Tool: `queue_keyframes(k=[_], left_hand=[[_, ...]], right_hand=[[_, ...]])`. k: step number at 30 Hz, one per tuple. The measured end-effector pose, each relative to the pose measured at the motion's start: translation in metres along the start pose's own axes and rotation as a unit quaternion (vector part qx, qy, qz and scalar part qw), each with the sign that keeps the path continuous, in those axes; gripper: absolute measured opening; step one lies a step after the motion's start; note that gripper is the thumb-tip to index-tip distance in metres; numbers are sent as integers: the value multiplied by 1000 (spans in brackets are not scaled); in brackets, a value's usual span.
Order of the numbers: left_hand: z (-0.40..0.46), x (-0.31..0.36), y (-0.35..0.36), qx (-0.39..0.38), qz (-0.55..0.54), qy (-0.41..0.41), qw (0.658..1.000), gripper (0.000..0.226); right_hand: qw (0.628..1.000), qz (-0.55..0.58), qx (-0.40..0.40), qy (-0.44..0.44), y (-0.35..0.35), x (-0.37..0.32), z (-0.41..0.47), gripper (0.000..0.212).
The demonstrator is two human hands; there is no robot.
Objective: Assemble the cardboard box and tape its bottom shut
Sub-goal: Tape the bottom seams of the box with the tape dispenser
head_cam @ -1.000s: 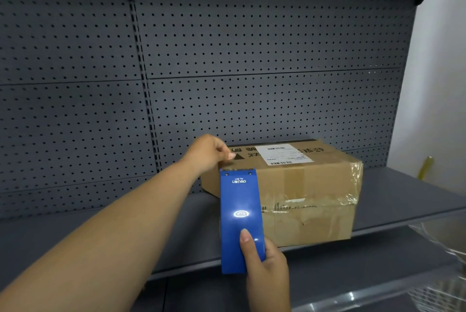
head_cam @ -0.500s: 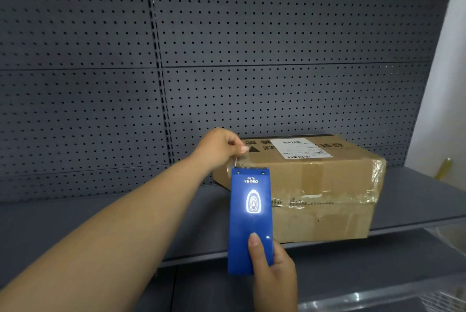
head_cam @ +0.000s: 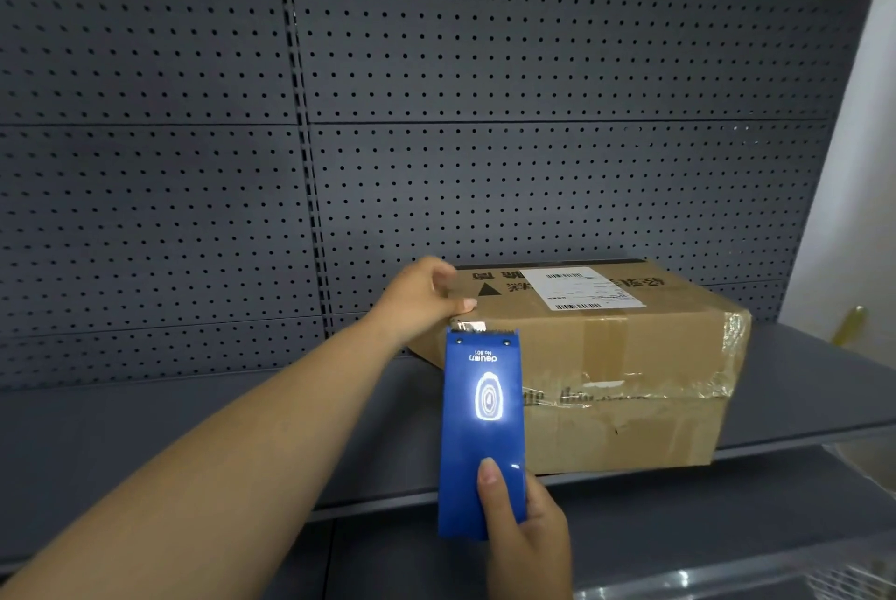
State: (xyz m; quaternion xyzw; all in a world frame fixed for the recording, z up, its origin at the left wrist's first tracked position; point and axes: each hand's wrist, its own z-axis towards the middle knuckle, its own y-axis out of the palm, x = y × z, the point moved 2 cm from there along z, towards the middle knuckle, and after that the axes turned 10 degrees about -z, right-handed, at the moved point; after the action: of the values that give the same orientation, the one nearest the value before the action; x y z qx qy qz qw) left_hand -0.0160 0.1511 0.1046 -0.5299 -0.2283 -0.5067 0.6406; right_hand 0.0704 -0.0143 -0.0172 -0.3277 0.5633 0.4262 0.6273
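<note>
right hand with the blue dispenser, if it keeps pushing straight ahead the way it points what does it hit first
Most likely the cardboard box: the blue tape dispenser in the right hand points at its near top edge, beside the left hand. Depth is unclear.

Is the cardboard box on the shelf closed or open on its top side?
Closed. The cardboard box shows a flat top with a white shipping label lying across it; no flap stands up.

Dim, even indoor light; bright oval glare on blue tape dispenser (head_cam: 482,434); sheen on clear tape (head_cam: 734,333); wide-angle bowing at edges; sharp centre.
</note>
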Motion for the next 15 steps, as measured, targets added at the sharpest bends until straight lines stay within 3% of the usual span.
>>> queue_keyframes(k=[2, 3, 5, 7, 11, 15], left_hand=[[-1, 1, -2, 39, 18, 44, 998, 46], [-3, 3, 0, 39, 42, 86, 995, 39], [-6, 6, 4, 4, 72, 160, 985, 18], [-10, 5, 5, -28, 93, 198, 975, 14], [-15, -6, -4, -83, 174, 197, 961, 33], [-23, -18, -6, -156, 132, 187, 961, 40]], right_hand=[[1000, 4, 0, 0, 1, -1, 0, 20], [1000, 3, 1, -1, 1, -1, 0, 20], [1000, 6, 6, 0, 1, 0, 0, 21], [1000, 11, 10, 3, 1, 1, 1, 21], [1000, 15, 14, -4, 1, 3, 2, 24], [1000, 9, 13, -7, -2, 4, 6, 26]])
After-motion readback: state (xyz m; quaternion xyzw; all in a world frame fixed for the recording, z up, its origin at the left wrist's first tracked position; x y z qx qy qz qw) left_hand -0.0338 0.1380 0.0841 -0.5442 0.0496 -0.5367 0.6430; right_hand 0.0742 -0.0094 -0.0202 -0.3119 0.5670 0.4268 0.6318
